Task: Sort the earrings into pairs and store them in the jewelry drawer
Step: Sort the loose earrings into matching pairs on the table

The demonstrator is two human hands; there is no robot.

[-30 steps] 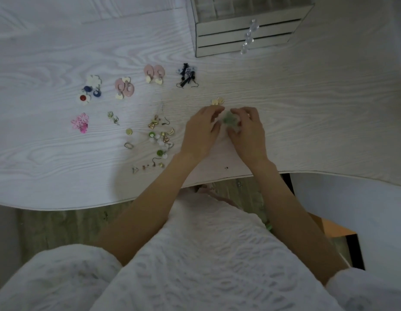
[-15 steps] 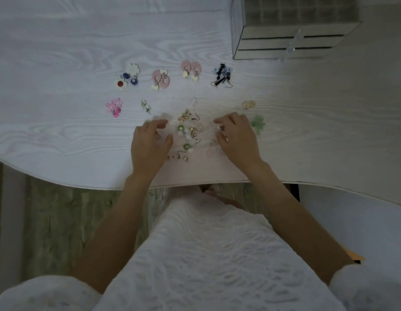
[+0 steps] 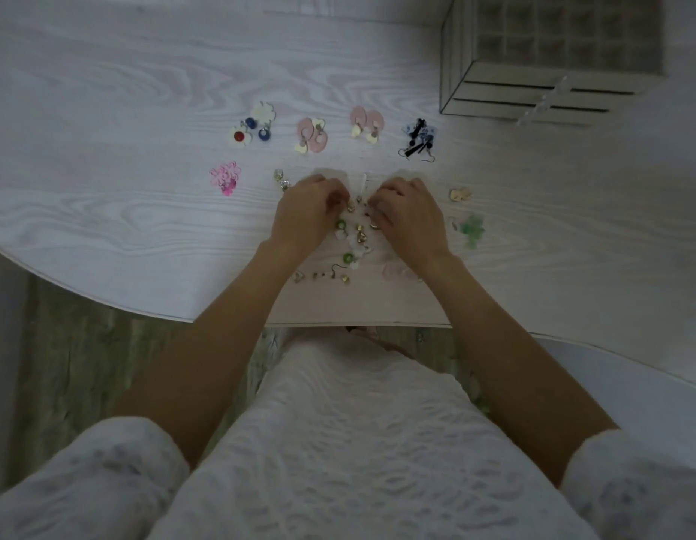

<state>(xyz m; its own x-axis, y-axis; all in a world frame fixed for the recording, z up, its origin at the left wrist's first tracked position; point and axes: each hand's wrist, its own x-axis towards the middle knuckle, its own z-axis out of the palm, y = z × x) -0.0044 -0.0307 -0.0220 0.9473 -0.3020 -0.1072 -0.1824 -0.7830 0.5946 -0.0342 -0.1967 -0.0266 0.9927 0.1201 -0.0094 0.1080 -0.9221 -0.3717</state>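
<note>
Gold earring pile [image 3: 356, 243] runs toward the person between both hands.

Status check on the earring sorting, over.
Both hands picking in the unsorted pile. Sorted pairs laid out. Jewelry drawer closed. Nothing blocking.

No readable text, label, brand, number or sign appeared anywhere: none on the counter [image 3: 143, 111], none on the drawer box [image 3: 533, 95] at the upper right.
</note>
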